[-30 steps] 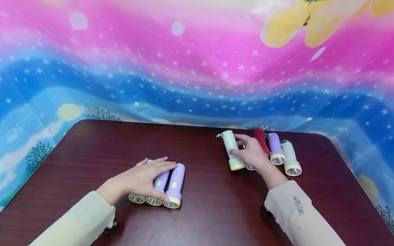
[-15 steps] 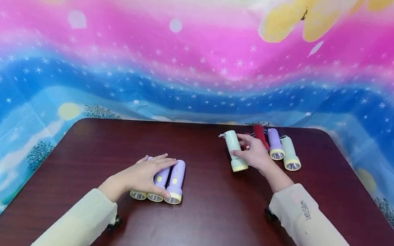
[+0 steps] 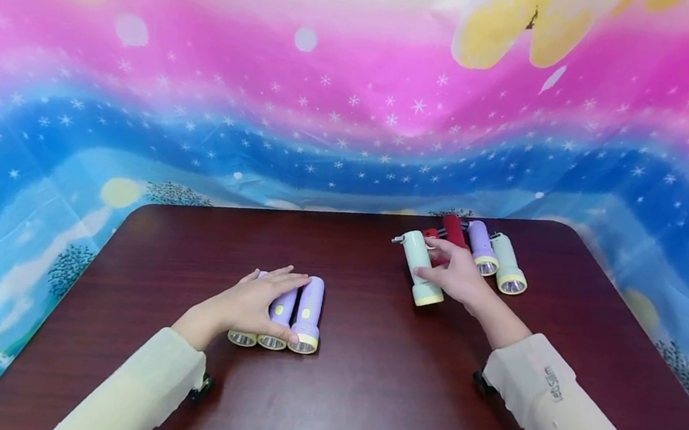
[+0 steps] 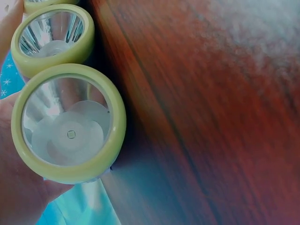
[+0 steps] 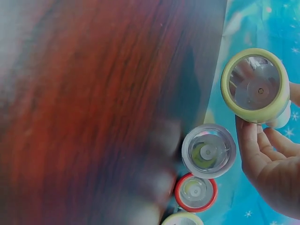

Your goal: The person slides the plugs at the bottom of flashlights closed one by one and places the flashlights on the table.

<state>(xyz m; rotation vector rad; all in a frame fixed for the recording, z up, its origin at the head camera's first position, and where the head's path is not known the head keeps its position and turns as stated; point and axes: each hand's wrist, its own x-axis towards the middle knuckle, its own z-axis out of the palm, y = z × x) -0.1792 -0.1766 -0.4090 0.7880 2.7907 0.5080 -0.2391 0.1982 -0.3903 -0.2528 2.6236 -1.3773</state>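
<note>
My left hand [image 3: 241, 309] lies over a row of three purple flashlights with pale yellow rims. Its fingers reach across the tops and its thumb touches the rim of the right one [image 3: 310, 303]. The middle one [image 3: 284, 307] shows between thumb and fingers; the left one [image 3: 242, 338] is mostly hidden under the palm. In the left wrist view, the nearest lens [image 4: 70, 133] faces the camera. My right hand [image 3: 458, 270] grips a pale green flashlight [image 3: 417, 260] between thumb and fingers, lens end tilted toward me. The right wrist view shows its yellow-rimmed lens [image 5: 255, 89] above the others.
Behind the right hand lie a red flashlight [image 3: 454, 229] and a second red piece [image 3: 431, 233], partly hidden. To their right are a purple flashlight [image 3: 479, 239] and a pale green one [image 3: 508, 258]. A printed cloth [image 3: 333, 86] hangs behind the dark wooden table [image 3: 350, 386].
The right hand has shifted right and slightly toward me with the pale green flashlight. My left hand stays over the purple row. The head view has tilted slightly.
</note>
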